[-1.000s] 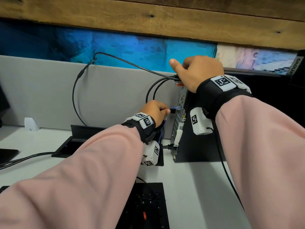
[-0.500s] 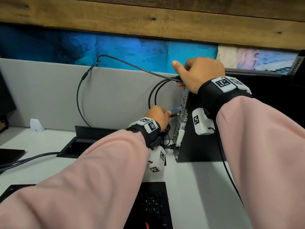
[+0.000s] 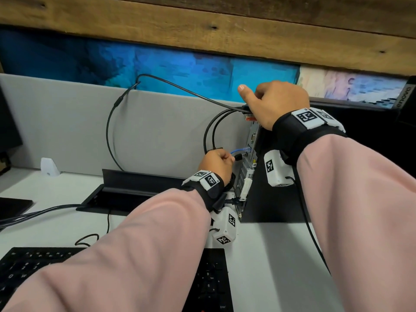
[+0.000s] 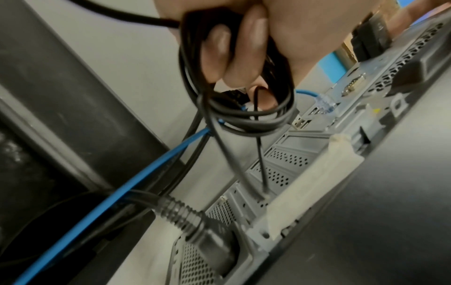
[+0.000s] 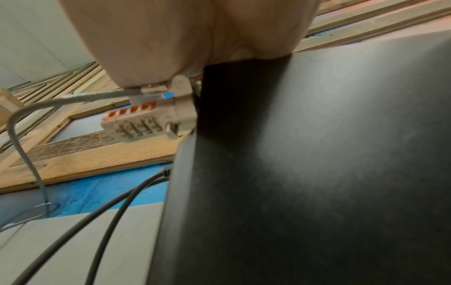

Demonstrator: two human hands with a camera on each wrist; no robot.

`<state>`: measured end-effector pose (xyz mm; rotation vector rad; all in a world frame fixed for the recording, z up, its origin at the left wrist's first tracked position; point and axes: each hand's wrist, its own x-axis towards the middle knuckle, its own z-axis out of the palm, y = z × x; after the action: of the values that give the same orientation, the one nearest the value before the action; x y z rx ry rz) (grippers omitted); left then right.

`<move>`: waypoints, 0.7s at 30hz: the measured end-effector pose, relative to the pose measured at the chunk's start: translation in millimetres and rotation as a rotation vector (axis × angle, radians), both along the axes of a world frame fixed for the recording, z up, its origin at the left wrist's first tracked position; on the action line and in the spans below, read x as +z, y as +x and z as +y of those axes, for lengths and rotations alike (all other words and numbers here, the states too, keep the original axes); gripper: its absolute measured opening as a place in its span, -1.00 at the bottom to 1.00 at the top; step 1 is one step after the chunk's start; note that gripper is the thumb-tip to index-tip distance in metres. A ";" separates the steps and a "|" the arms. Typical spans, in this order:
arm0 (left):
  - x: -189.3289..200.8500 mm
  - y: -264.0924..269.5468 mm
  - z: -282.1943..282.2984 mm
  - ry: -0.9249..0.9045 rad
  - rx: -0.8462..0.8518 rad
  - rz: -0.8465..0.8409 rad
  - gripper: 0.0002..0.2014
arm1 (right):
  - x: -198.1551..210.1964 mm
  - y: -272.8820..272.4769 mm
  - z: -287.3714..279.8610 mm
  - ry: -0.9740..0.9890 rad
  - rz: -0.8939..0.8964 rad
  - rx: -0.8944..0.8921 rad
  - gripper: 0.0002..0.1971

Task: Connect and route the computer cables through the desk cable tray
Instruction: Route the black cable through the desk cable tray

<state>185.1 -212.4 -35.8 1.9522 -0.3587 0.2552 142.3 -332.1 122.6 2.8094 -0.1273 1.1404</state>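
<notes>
Both arms wear loose, pale pink long sleeves [image 3: 139, 248] that end at the wrists. Just behind each grip sits a wide black wrist strap [image 3: 292, 134] with white square blocks on top, each printed with a black-and-white square code marker [image 3: 306, 115]. Under each wrist hangs a white boxy camera housing [image 3: 275, 168] bearing the same kind of markers. A thin black cable [image 3: 313, 235] trails from the right housing back along the sleeve.

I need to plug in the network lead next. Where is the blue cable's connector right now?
In the head view the blue cable's connector hangs unplugged beside the computer's rear panel, just above the left hand.
</notes>
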 end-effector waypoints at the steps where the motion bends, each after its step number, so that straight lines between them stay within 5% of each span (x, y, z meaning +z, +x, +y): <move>1: -0.7 1.0 -0.2 0.006 0.003 -0.008 -0.84 | -0.1 0.0 0.1 0.000 0.000 -0.001 -0.27; 8: -0.6 5.7 -0.4 0.054 -0.008 -0.041 -0.83 | -0.9 0.5 -0.2 -0.001 -0.015 -0.003 -0.27; 16: 21.9 6.0 3.4 0.441 0.004 -0.290 -0.79 | -1.8 2.4 -0.4 0.002 -0.038 0.000 -0.26; 21: 29.0 4.7 -5.5 0.469 0.051 -0.288 -0.77 | -2.4 3.5 -0.5 -0.007 -0.043 -0.004 -0.25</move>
<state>189.8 -217.9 -6.8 2.3926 -0.5986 0.5256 145.8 -332.5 120.2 2.7782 -0.1321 1.1992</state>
